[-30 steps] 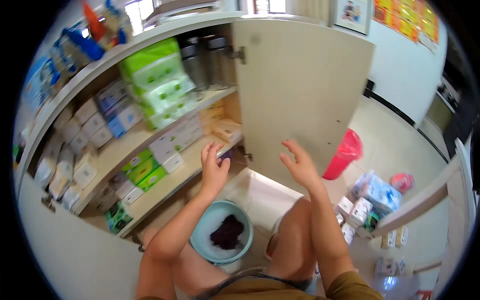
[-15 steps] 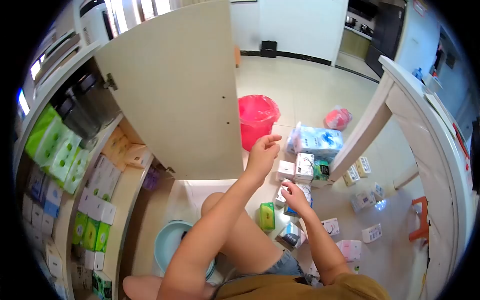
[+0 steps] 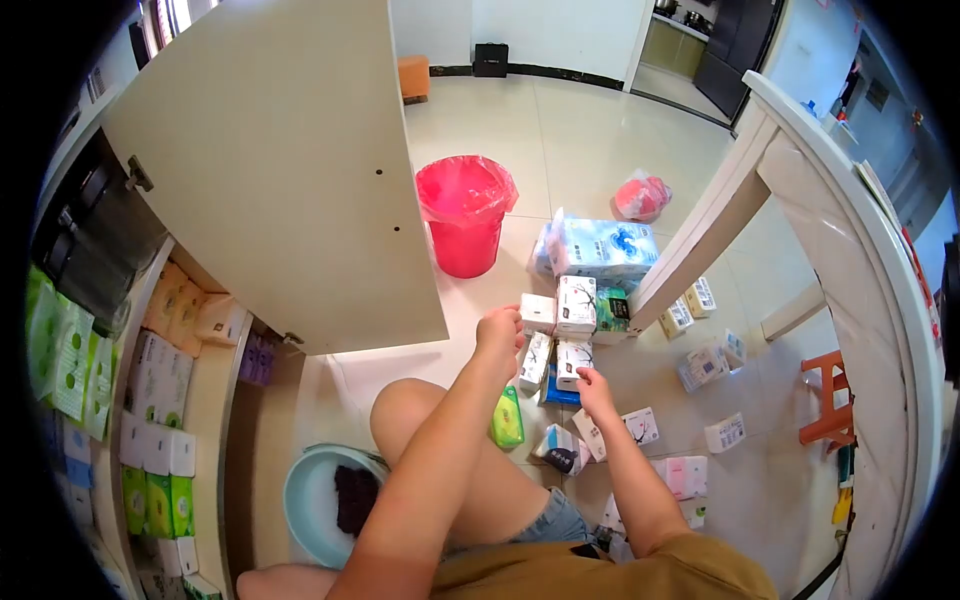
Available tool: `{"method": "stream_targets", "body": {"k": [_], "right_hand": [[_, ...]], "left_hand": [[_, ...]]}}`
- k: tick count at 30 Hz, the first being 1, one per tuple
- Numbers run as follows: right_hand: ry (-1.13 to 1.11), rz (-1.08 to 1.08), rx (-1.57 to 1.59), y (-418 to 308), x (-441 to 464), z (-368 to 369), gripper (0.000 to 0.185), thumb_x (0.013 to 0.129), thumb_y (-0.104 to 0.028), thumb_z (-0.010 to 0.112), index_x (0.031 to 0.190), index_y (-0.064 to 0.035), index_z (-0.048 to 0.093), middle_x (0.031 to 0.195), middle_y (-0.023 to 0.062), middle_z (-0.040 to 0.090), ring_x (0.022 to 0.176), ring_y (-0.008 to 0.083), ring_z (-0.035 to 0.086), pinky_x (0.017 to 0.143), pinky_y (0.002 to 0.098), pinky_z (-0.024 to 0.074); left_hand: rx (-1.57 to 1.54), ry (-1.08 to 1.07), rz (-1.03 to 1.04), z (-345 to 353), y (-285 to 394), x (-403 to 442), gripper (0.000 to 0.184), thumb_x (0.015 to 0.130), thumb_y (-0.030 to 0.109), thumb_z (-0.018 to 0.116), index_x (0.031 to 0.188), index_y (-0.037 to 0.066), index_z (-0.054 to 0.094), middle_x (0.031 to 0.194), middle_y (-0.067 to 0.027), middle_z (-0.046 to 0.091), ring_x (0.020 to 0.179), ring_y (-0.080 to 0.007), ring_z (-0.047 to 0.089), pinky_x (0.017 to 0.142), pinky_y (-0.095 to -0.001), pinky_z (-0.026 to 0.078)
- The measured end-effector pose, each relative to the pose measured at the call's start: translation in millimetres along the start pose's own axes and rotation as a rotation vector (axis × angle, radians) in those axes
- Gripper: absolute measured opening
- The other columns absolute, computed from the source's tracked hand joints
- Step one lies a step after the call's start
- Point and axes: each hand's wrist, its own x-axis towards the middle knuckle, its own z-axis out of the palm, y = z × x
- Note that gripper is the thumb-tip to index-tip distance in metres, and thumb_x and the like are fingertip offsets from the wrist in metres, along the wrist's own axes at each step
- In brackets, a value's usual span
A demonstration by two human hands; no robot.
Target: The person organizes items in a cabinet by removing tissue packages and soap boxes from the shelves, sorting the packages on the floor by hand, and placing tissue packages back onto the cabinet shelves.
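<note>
My left hand [image 3: 498, 338] is beside two white tissue packs on the floor, its fingers loosely curled and apart, with nothing visible in it. One of these packs [image 3: 538, 313] lies just past its fingertips, and a slanted white pack [image 3: 535, 361] is to its right. My right hand [image 3: 597, 394] pinches the right edge of a white tissue pack with a branch print [image 3: 573, 363]. A blue pack [image 3: 562, 392] is partly hidden under it. Another branch-print pack [image 3: 576, 304] stands behind, against a green pack [image 3: 611, 309]. Nearer me lies a yellow-green tissue pack [image 3: 507, 418].
An open cabinet door [image 3: 270, 190] stands left, beside shelves [image 3: 212, 400] of tissue packs. A pale blue basin [image 3: 305, 500] with dark cloth is by my leg. A red bin [image 3: 467, 245], a large blue-white bundle [image 3: 605, 247] and a table leg [image 3: 705, 225] stand ahead.
The view has swung left and down, showing more of the basin. My right hand has come onto the edge of the branch-print pack. My left hand has lowered towards the packs.
</note>
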Motion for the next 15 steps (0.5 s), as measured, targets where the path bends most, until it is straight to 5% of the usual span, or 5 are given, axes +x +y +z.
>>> {"method": "stream_targets", "body": {"k": [10, 15], "right_hand": [[0.201, 0.102, 0.150, 13, 58, -4, 0.032, 0.067, 0.000, 0.049, 0.099, 0.0007, 0.050, 0.085, 0.0064, 0.054, 0.077, 0.0126, 0.050, 0.071, 0.0234, 0.0403], [0.249, 0.293, -0.279, 17, 71, -5, 0.046, 0.065, -0.019, 0.061, 0.103, 0.0027, 0.046, 0.098, 0.0153, 0.051, 0.090, 0.0224, 0.050, 0.074, 0.0296, 0.0409]], "left_hand": [[0.005, 0.056, -0.028, 13, -5, 11, 0.026, 0.073, 0.007, 0.044, 0.098, 0.007, 0.049, 0.077, -0.0011, 0.044, 0.068, -0.0098, 0.041, 0.059, -0.0249, 0.036], [0.011, 0.028, -0.004, 18, -11, 24, 0.027, 0.073, 0.005, 0.042, 0.099, 0.005, 0.047, 0.073, -0.0008, 0.043, 0.062, -0.0084, 0.040, 0.052, -0.0220, 0.034]]}}
